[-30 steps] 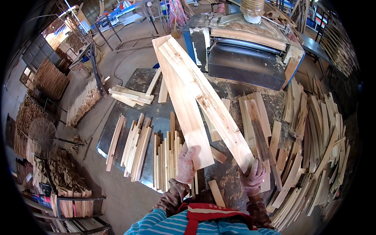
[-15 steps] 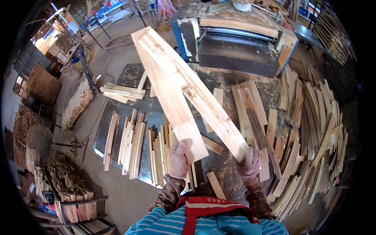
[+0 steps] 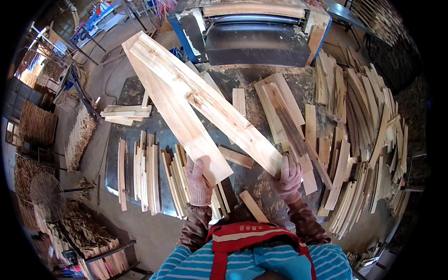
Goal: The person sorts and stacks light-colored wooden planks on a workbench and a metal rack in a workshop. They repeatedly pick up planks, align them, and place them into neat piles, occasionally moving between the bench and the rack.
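Observation:
My left hand (image 3: 199,179), in a pale knitted work glove, is closed on the near end of a wide pale board (image 3: 170,119). My right hand (image 3: 288,177), gloved alike, grips the near end of a narrower board (image 3: 224,116) with a dark knot halfway along. The two boards are held over the table, slanting away to the far left. Their far ends overlap, the knotted board on top, while their near ends spread apart in a V. Parts of my fingers are hidden by the boards.
A planer-like machine (image 3: 256,44) stands at the table's far side. Narrow strips (image 3: 147,172) lie in groups at the left; boards (image 3: 280,107) and a large strip pile (image 3: 373,121) lie right. Sawdust covers parts of the dark table (image 3: 224,79). Wood stacks (image 3: 37,121) stand farther left.
The view has turned, so the machine sits higher and farther left. Both hands keep their grips, and the boards hold nearly the same V shape and slant.

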`<state>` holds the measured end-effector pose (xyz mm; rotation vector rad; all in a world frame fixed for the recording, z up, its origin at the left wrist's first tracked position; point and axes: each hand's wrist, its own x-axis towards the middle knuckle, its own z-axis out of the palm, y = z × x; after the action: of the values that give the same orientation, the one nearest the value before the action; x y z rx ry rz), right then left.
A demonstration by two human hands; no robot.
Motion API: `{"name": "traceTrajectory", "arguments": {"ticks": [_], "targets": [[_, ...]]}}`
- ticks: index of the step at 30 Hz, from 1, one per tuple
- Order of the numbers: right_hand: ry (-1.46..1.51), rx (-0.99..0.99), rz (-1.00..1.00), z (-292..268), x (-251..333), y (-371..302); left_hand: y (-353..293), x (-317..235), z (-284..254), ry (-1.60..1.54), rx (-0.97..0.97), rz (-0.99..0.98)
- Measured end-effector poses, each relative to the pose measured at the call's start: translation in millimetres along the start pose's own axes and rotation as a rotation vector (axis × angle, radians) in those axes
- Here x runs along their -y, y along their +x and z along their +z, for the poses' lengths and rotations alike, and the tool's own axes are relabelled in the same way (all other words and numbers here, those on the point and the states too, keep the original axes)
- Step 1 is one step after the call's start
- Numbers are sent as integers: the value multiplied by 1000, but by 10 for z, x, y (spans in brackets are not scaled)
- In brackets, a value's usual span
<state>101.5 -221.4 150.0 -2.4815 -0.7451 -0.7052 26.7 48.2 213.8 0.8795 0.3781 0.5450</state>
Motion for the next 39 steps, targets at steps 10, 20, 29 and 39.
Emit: {"name": "traceTrajectory", "arguments": {"ticks": [10,20,29,39], "targets": [[15,-22,-9,-25,11,27,21,34,42,18,3,39],[117,207,324,-44,106,-354,-202,575,-263,168,-18,-257],[66,397,722,-241,128,-1156,-593,1416,-357,92,-32,-525],[7,467,786,31,-86,-1607,-574,2182,-963,194,-35,-544]]}}
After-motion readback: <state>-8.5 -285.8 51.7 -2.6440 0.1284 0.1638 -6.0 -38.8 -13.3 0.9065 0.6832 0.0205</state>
